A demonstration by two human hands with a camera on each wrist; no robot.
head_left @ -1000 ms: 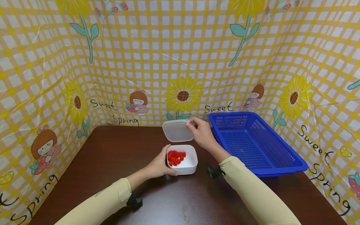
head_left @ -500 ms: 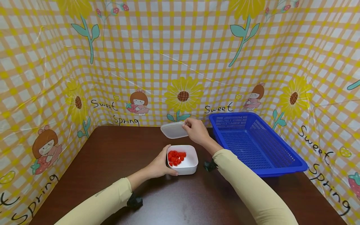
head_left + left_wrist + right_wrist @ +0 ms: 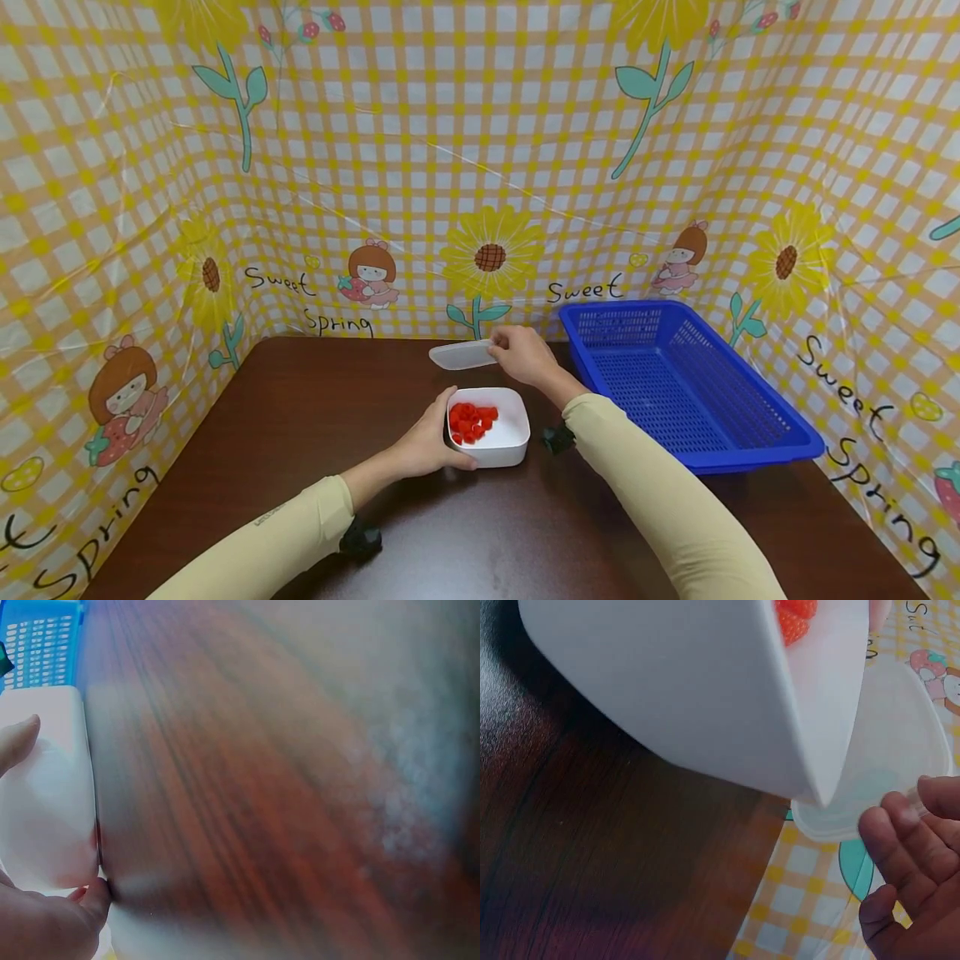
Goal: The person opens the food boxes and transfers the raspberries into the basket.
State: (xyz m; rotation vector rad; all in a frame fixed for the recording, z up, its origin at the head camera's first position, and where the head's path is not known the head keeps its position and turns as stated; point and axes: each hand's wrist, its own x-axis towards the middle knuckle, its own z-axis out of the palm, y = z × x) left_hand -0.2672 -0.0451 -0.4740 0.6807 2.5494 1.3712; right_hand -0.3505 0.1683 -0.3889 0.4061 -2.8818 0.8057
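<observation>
White and square with rounded corners, a box stands upright on the dark brown table, in front of the person. Small red fruits lie heaped inside it, towards the left, with the white floor showing on the right. The left hand grips the box from the left, its thumb along the near wall and its other fingers round the far left corner.

The right hand pinches a cloudy, see-through lid by its right edge, between thumb and fingers. The lid is held tilted behind the box and apart from it; whether it touches the table, I cannot tell.

To the right sits a blue basket with slotted walls, well apart from the box and near the right hand. Cream sleeves cover both forearms, and a black device shows below each wrist. A yellow checked cloth with sunflowers, girls and the words "Sweet Spring" rises round the back and sides of the table.
</observation>
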